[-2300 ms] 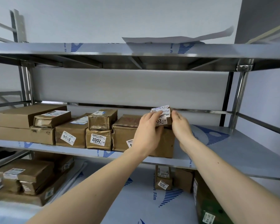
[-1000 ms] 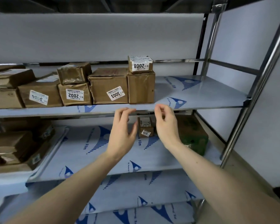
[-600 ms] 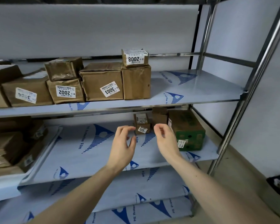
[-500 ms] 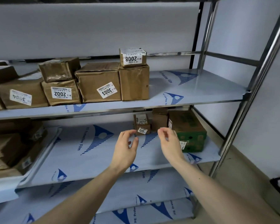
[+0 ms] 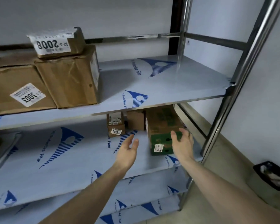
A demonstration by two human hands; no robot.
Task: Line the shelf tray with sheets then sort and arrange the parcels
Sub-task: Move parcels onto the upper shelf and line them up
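Fingers (image 5: 183,135) spread beside green box (image 5: 160,143).

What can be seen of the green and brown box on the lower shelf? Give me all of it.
The green and brown box is printed cardboard, brown on top, green across its front, with a small white label low on that face and dark holes above it. It sits upright on the film-covered lower shelf, at its right end, beside smaller brown parcels. The right hand reaches in front of it; contact is unclear.

The small parcel (image 5: 58,42) on top carries "2008"; the brown box (image 5: 18,92) label says "3003"; the shelf film (image 5: 152,81) reads "PE Protective Film".
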